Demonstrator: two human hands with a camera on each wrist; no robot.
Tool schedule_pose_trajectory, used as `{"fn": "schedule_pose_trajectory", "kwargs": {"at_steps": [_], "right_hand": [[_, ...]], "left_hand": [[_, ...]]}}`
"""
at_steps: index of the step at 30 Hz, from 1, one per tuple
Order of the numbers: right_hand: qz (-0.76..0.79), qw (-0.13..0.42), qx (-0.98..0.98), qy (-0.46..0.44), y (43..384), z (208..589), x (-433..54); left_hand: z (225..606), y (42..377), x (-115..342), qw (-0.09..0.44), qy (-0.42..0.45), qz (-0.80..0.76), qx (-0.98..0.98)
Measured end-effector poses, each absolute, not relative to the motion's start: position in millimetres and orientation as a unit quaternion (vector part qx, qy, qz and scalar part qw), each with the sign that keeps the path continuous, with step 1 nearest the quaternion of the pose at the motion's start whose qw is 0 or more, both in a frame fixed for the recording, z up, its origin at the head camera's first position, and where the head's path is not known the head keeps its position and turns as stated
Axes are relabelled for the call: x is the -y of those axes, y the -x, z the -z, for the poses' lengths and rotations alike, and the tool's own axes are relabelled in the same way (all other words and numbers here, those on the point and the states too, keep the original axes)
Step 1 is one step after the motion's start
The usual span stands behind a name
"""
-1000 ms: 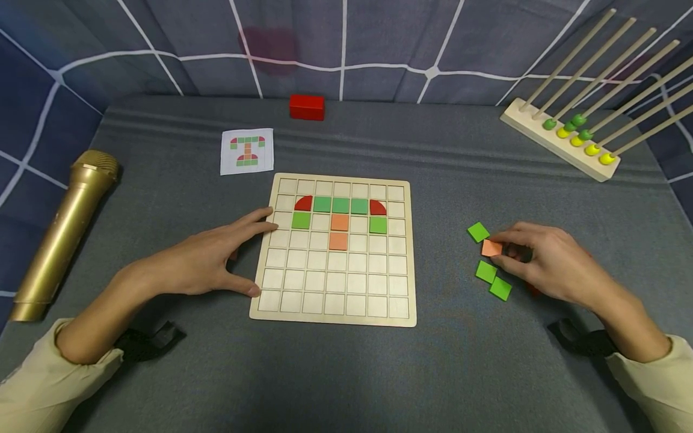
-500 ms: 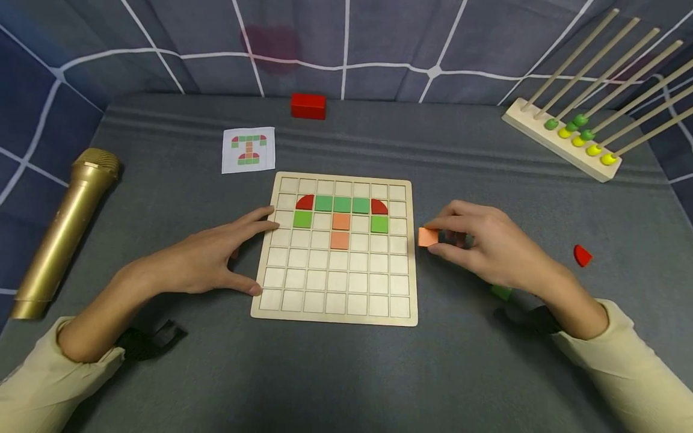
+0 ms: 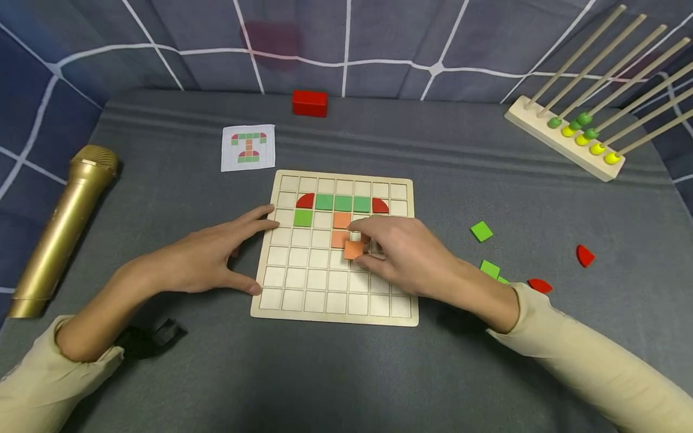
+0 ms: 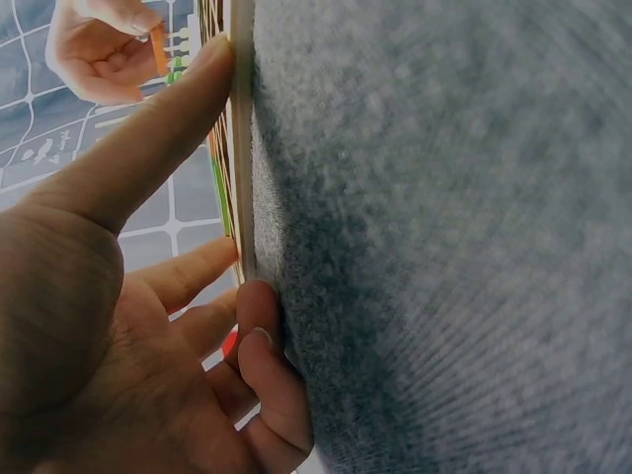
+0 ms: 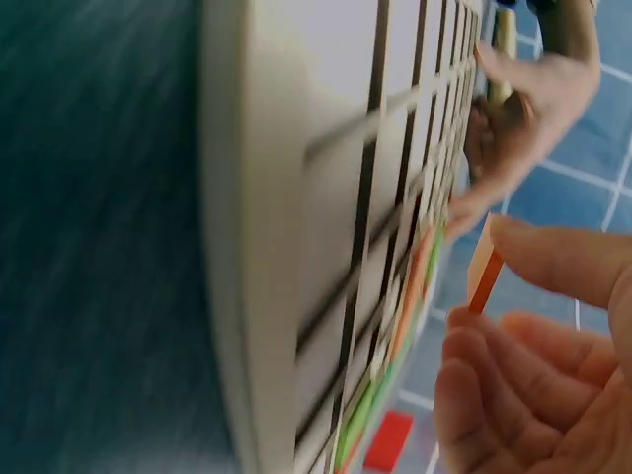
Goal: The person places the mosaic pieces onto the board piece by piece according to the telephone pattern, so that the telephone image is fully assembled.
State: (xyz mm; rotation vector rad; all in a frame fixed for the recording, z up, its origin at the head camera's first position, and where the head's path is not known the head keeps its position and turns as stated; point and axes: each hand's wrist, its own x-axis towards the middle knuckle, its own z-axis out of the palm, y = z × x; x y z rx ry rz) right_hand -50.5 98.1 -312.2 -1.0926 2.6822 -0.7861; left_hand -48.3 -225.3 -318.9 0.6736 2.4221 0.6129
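Note:
My right hand [image 3: 403, 249] pinches an orange square tile [image 3: 354, 249] between thumb and index finger, over the middle of the wooden grid board [image 3: 303, 297]. In the right wrist view the orange tile shows edge-on, raised off the board. Two orange tiles sit in the board's cells below a row of green tiles [image 3: 343, 203], with a red quarter-round tile [image 3: 305, 201] at the row's left end and another at its right. A light green tile [image 3: 303, 218] lies under the left red one. My left hand [image 3: 200, 258] rests fingertips and thumb against the board's left edge.
Several loose green tiles [image 3: 481, 231] and two red quarter-round tiles [image 3: 585, 256] lie on the right. A pattern card [image 3: 248, 148] and a red block [image 3: 310, 103] are behind the board. A gold microphone [image 3: 65, 231] lies far left; a bead stacker with rods [image 3: 565, 138] stands back right.
My right hand has picked the orange tile from the loose tiles on the right and carried it left over the board's middle. The left hand has stayed at the board's edge.

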Motion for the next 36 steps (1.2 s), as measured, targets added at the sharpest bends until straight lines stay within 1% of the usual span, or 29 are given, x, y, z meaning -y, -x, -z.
{"fn": "schedule_pose_trajectory", "kwargs": {"at_steps": [7, 11, 20, 36], "right_hand": [[0.227, 0.083, -0.899, 0.365, 45, 320, -76], [0.210, 0.076, -0.901, 0.372, 44, 324, -71], [0.193, 0.064, -0.902, 0.380, 44, 325, -71], [0.216, 0.080, -0.892, 0.390, 44, 325, -74]], "left_hand": [[319, 47, 226, 0.275, -0.246, -0.229, -0.901], [320, 48, 226, 0.274, -0.243, -0.234, -0.901], [320, 49, 225, 0.275, -0.243, -0.235, -0.900], [319, 49, 224, 0.273, -0.246, -0.237, -0.899]]}}
